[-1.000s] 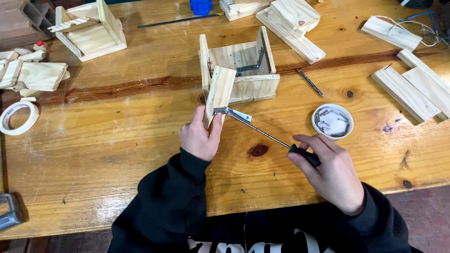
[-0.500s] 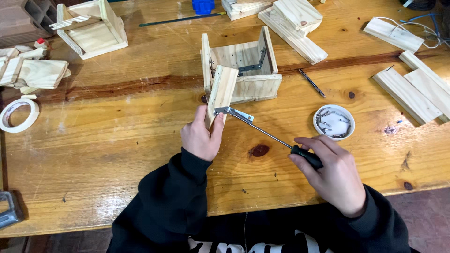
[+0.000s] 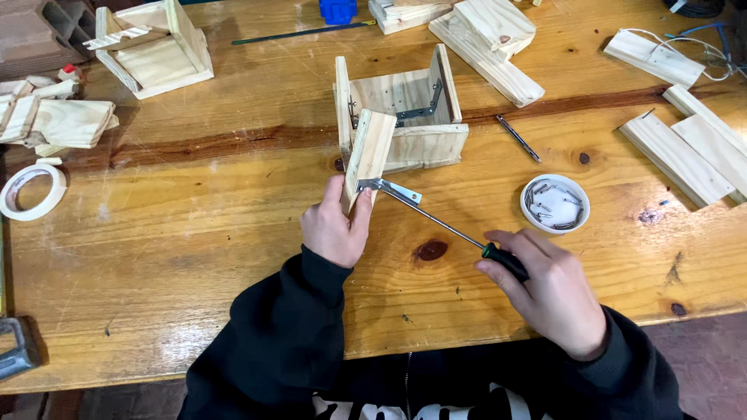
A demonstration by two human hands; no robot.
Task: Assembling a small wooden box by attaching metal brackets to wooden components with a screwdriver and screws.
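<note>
My left hand (image 3: 336, 228) grips the lower end of a small pale wooden board (image 3: 369, 153) that leans against an open wooden box frame (image 3: 405, 117). A metal corner bracket (image 3: 391, 188) sits on the board's near end, just right of my thumb. My right hand (image 3: 548, 292) holds a long screwdriver (image 3: 455, 229) by its dark handle, and the thin shaft runs up and left until the tip meets the bracket. Another bracket is fixed inside the box frame.
A white dish of screws (image 3: 555, 204) stands right of the screwdriver. A loose nail or bit (image 3: 518, 138) lies behind it. Wooden offcuts (image 3: 685, 148) are at right, a second box frame (image 3: 156, 47) at back left, a tape roll (image 3: 33, 191) at left.
Almost nothing has moved. Both hands keep the same grip and the screwdriver stays on the bracket; the view shifts only slightly.
</note>
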